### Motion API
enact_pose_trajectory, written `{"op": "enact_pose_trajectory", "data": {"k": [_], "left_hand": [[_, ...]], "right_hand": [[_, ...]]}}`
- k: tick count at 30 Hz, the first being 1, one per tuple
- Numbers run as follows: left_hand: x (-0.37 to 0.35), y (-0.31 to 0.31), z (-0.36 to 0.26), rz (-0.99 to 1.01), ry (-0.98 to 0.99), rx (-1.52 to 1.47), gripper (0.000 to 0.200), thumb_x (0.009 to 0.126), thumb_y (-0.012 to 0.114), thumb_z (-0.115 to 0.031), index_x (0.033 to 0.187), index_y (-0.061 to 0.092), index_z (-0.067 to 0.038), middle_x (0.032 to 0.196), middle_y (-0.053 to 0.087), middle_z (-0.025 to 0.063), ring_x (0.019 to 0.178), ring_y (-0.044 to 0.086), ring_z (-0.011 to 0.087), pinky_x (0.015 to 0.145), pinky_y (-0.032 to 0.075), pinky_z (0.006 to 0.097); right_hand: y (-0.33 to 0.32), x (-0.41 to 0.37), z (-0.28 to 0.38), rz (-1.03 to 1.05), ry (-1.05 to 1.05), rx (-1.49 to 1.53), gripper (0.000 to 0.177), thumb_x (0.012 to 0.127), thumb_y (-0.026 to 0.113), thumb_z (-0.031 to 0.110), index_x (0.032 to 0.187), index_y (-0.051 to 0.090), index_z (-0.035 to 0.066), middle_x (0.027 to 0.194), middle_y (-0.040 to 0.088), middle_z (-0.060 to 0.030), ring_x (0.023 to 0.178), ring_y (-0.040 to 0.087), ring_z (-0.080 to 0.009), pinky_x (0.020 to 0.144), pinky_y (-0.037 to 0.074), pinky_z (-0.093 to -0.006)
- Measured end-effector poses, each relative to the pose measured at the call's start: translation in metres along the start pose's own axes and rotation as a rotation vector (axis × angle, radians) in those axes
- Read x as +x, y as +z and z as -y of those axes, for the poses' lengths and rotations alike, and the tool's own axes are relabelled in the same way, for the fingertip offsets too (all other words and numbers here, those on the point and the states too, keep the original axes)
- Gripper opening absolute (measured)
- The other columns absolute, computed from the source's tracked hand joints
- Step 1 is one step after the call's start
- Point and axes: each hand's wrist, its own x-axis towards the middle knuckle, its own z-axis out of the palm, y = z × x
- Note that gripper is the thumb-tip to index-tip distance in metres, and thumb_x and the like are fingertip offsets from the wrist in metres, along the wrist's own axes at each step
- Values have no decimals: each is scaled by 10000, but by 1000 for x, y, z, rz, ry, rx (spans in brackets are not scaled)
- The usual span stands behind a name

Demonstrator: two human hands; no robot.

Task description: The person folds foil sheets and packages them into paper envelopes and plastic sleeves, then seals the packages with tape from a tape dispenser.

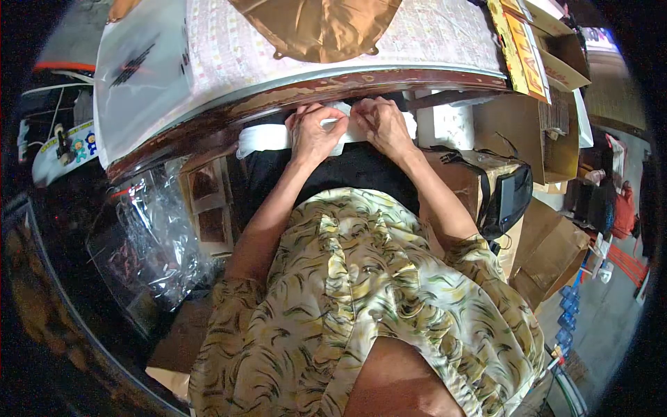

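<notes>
A long white bundle (264,137), perhaps folded cloth or plastic, lies across my dark-clad lap just below the table's front edge. A paler strip (338,147) crosses its middle and hangs down a little. My left hand (316,132) is closed, thumb and forefinger pinched together at the bundle just left of the strip. My right hand (383,125) is closed in a similar pinch on the right side of it. The two hands are close together but apart. Exactly what lies between the fingertips is hidden.
The worn wooden table edge (306,90) runs just beyond my hands. On the table lie a gold foil piece (323,28) and a translucent sheet (142,83). Cardboard boxes (556,250) and a black bag (511,201) stand at right, crumpled clear plastic (163,236) at left.
</notes>
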Motion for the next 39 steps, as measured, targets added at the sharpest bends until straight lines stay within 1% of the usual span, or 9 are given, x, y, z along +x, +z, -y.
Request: {"op": "enact_pose_trajectory", "data": {"k": [6,14,18,21,24,26,30,33,39], "left_hand": [[0,-1,-1,35,-24,102,200,808,777,-320,904,774,-145,960,715,-2,1022,628,239,968,434,420],[-2,-11,-8,-76,106,23,198,778,776,-296,932,782,-172,970,736,2,1048,630,235,976,413,429],[-4,-24,-12,-10,126,-85,252,794,779,-236,1022,770,-129,1024,738,66,1035,664,267,967,457,419],[-11,-44,-28,-5,150,-169,318,801,777,-174,1098,740,-69,1071,734,121,1030,690,313,929,511,418],[-12,-82,-63,50,188,-260,379,803,773,-116,1161,700,-16,1118,727,155,1046,701,348,903,545,409],[-9,-104,-89,116,282,-283,473,785,790,-88,1225,650,14,1150,718,177,1077,700,351,923,545,412],[9,-119,-130,201,449,-503,614,738,844,-113,1279,585,20,1095,720,182,1055,709,321,941,532,413],[18,-114,-145,203,314,-898,588,810,785,-25,1325,503,1,895,697,87,890,694,165,877,543,331],[27,-117,-133,37,260,-592,160,885,753,-2,1026,682,-23,696,604,2,558,522,39,485,401,254]], "right_hand": [[-1,3,9,-22,30,-57,116,888,687,56,1000,679,27,920,712,-158,843,642,-385,792,513,-449],[-1,-1,1,43,241,502,140,957,689,126,981,638,-1,875,665,-78,835,611,-129,793,486,-289],[-19,0,22,88,253,454,120,965,667,109,985,632,-4,901,667,-63,854,606,-111,798,485,-289],[-51,-2,63,156,213,304,70,961,646,77,969,628,10,940,678,-82,912,629,-157,825,492,-313],[-82,-2,102,102,-129,87,35,946,632,49,964,625,20,1056,704,-104,977,643,-218,881,497,-341],[-107,3,133,-18,-284,203,51,932,636,41,976,620,21,1176,707,-127,1040,650,-274,932,495,-374],[-141,10,168,18,-232,575,46,985,589,36,1000,601,-6,1262,681,-170,1120,650,-198,965,500,-339],[-157,15,172,-94,-94,815,97,1031,560,85,1043,598,-3,1236,679,-198,1150,646,-216,1008,507,-367],[-141,12,112,11,192,1095,186,1052,545,143,1078,623,-23,1152,704,-173,1034,688,-211,981,526,-357]]}}
